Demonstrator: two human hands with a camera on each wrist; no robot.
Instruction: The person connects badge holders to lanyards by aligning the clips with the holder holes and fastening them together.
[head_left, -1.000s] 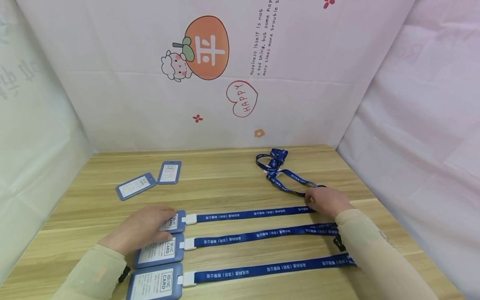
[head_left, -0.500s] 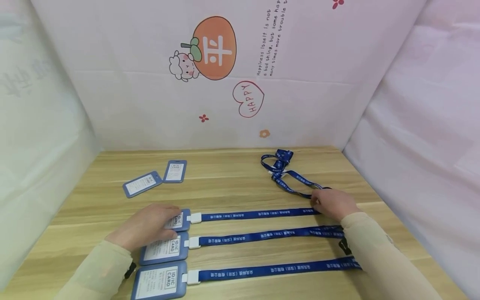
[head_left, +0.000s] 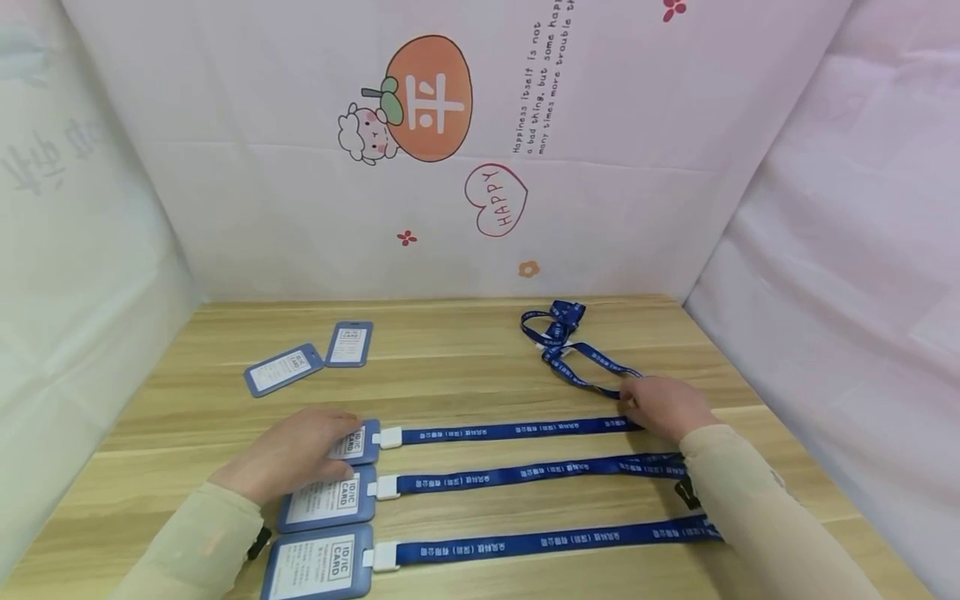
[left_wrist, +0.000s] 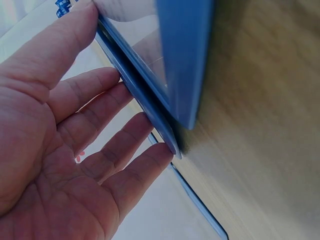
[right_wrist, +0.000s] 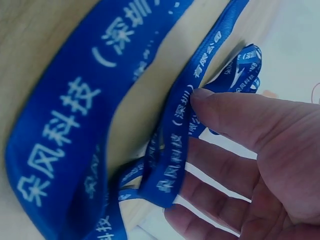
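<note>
My left hand [head_left: 300, 450] lies over the farthest of three blue card holders joined to lanyards. Its spread, fairly straight fingers touch that holder's edge in the left wrist view. Below it are the middle card holder [head_left: 330, 500] and the nearest card holder [head_left: 318, 567], side by side. My right hand [head_left: 667, 406] pinches the far blue lanyard [head_left: 517, 431] near its right end; in the right wrist view the thumb rests against the strap [right_wrist: 177, 130] with fingers on its other side. The middle lanyard [head_left: 517, 475] and near lanyard [head_left: 555, 540] run roughly parallel.
Two loose card holders, one tilted [head_left: 285, 369] and one more upright [head_left: 349, 344], lie at the back left of the wooden table [head_left: 442, 358]. Loosely bunched blue lanyards [head_left: 566, 317] lie at the back right, close to the right hand. White printed cloth [head_left: 300, 225] hangs around the table.
The whole head view has shifted slightly, moving the scene to the right. Both hands keep about the same place on the card holder and lanyard.
</note>
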